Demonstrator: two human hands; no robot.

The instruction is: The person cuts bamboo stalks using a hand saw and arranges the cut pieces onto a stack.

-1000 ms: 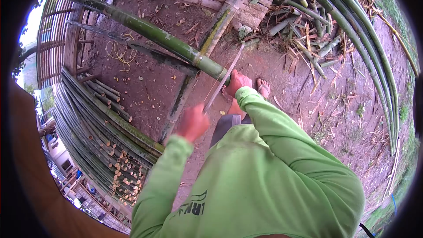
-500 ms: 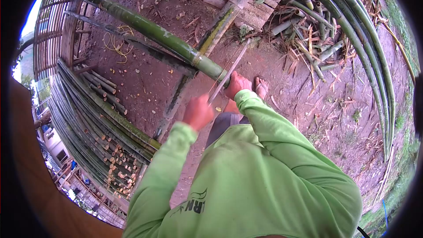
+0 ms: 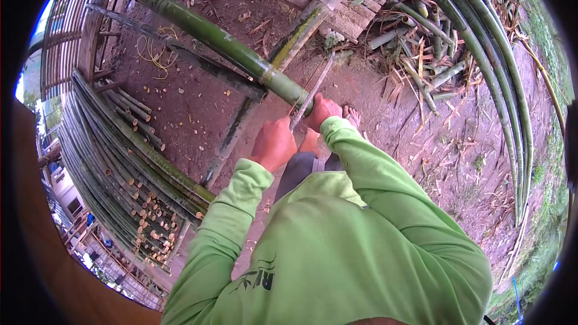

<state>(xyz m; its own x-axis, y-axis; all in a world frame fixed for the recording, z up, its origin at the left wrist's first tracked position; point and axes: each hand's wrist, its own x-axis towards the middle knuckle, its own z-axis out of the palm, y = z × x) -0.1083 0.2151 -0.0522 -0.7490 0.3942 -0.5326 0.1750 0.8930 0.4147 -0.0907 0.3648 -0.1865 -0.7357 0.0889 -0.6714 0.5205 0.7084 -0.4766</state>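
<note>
A thick green bamboo pole (image 3: 208, 30) runs from the upper left to just in front of me. My right hand (image 3: 323, 112) is closed around its near end. The fingers of my left hand (image 3: 274, 143) are wrapped around the near end of a long, thin saw (image 3: 320, 81); its handle is hidden in the fist. The saw lies crosswise at the pole's near end, just beside my right hand, with its far end pointing up and away. A thin strip runs alongside it. Another bamboo pole (image 3: 298, 33) crosses under the green one as a support.
Stacked bamboo poles (image 3: 129, 162) lie at left beside a slatted fence (image 3: 66, 42). Cut bamboo pieces (image 3: 421, 42) and dry scraps are heaped at upper right, near long curved-looking poles (image 3: 506, 78). Yellow cord (image 3: 155, 57) lies on the dirt. My bare foot (image 3: 351, 115) is beside my right hand.
My left hand, blurred before, is now sharp and slightly nearer the pole's end, with the saw shifted along. My right hand keeps its hold on the pole. The view has turned slightly.
</note>
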